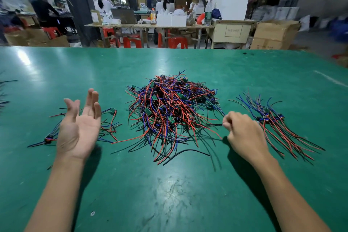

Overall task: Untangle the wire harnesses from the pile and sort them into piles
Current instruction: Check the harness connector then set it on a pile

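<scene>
Head view: tangled pile [170, 111] mid-bench [169, 194], sorted piles either side. Right hand [243, 133] grip pinches black wire [216, 124] at pile edge; left hand [80, 128] open, empty. Risk: snagged wire drags tangle toward right sorted pile [278, 124].

A single wide-angle view is given from head height, directed forward and down across the green matted desk [169, 194]. Both forearms are seen entering from the lower corners, close to the lens. The desk's far edge is crossed high in the frame, and a workshop with other wooden benches [146, 26] is seen beyond, well apart.
</scene>
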### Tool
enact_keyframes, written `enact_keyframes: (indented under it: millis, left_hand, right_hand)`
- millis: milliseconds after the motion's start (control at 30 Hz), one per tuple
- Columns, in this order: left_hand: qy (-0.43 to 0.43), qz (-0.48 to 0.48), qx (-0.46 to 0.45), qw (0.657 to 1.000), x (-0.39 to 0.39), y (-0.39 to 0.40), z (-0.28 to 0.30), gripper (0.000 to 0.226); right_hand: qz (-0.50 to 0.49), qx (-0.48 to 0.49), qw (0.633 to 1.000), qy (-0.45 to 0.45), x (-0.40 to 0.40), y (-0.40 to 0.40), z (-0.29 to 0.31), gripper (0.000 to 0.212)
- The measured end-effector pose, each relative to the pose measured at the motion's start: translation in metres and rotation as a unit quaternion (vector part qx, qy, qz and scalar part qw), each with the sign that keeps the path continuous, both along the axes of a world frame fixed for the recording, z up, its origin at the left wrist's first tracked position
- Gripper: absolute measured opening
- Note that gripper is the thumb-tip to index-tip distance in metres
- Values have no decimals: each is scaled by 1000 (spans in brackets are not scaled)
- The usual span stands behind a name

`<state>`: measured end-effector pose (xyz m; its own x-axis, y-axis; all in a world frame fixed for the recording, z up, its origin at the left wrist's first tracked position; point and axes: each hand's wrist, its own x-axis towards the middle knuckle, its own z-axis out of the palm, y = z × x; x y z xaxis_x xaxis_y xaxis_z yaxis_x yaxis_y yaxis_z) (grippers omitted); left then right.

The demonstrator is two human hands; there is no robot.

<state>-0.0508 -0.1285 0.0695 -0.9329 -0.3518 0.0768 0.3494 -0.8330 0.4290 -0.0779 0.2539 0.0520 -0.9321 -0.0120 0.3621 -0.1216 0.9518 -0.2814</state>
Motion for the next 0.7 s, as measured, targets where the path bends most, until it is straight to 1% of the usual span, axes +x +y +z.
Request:
enact_keyframes:
  millis: [33, 100, 133, 167, 200, 233, 267, 333, 367, 400, 433, 467, 500, 533, 600, 633, 700]
  left_hand:
    - [-4, 1, -30, 1000, 1, 3, 1, 66]
    - [-23, -12, -150, 988, 0, 12, 2, 44]
    - [-33, -21, -229, 973, 1, 20, 2, 36]
    - [-36, -25, -312, 949, 2, 31, 1, 33]
    - [-32, -20, -397, 917, 4, 43, 0, 31]
    - [-21, -3, -480, 877, 5, 56, -3, 27]
    - [-3, 19, -559, 829, 7, 69, -7, 21]
    - [51, 58, -691, 719, 11, 91, -18, 8]
    - [86, 72, -745, 658, 14, 100, -24, 4]
    - [123, 79, -793, 592, 16, 106, -30, 4]
    - [154, 82, -832, 526, 18, 112, -36, 10]
    - [172, 82, -860, 473, 20, 116, -42, 17]
    - [175, 80, -876, 442, 21, 121, -46, 22]
    - [172, 82, -882, 431, 21, 124, -48, 25]
    - [165, 90, -881, 435, 22, 128, -49, 20]
    - [162, 95, -880, 437, 22, 129, -49, 15]
    - [148, 105, -882, 434, 23, 129, -49, 11]
  right_hand:
    - [-10, -23, 999, 34, -1, 5, 2, 15]
    - [-18, -84, 992, 94, -2, 10, 5, 20]
    - [-13, -114, 986, 119, -2, 11, 5, 20]
    - [-1, -143, 979, 145, -2, 11, 6, 19]
    - [14, -172, 970, 172, -2, 11, 7, 17]
    - [29, -198, 959, 199, -3, 10, 7, 15]
    - [40, -221, 948, 225, -2, 9, 8, 14]
    - [49, -260, 930, 254, -1, 7, 8, 12]
    - [47, -282, 924, 256, -1, 7, 8, 12]
    - [43, -303, 919, 247, -1, 6, 7, 14]
    - [39, -323, 919, 224, -2, 7, 7, 15]
    - [42, -334, 923, 184, -4, 9, 7, 16]
    - [55, -332, 933, 131, -5, 12, 6, 16]
    - [76, -313, 944, 72, -7, 16, 5, 15]
    - [106, -237, 965, -29, -7, 24, 0, 17]
    - [108, -192, 974, -58, -6, 26, -2, 18]
    - [101, -120, 984, -80, -6, 29, -4, 17]
